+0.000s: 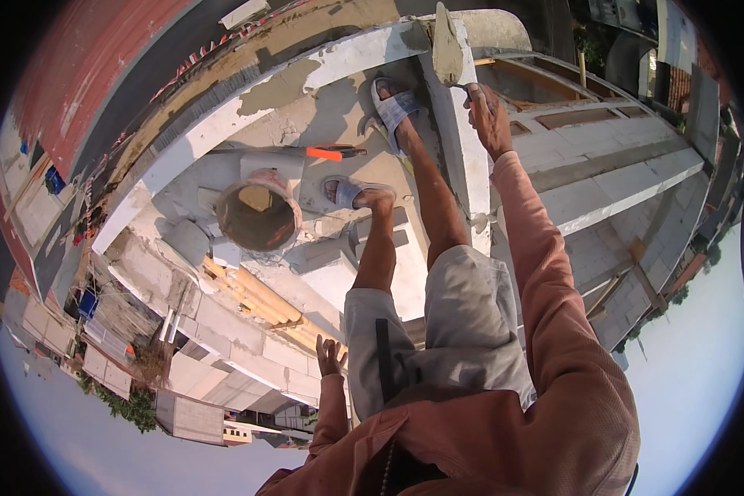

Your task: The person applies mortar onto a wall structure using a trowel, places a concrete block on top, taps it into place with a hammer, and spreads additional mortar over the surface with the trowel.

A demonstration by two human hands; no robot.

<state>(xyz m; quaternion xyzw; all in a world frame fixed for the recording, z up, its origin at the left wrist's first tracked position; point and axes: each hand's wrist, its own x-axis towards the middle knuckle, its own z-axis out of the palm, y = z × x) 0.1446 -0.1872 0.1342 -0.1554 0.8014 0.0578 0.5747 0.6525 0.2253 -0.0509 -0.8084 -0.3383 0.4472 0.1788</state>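
My right hand (489,121) is closed around the handle of a trowel (448,51). The trowel's grey, mortar-smeared blade lies over the corner where two white block walls meet. Beneath that hand runs the top of a white block wall (463,145). My left hand (329,357) hangs low at my left side with its fingers apart and nothing in them, near some bamboo poles (260,293). A round bucket (260,217) with grey mortar inside stands left of my feet.
An orange-and-black tool (336,152) lies between the bucket and my sandalled feet. Grey blocks (326,256) sit nearer my legs. A curved white block wall (198,145) with wet mortar patches edges the far left. Beyond the right wall, block-built rooms (603,165) drop lower.
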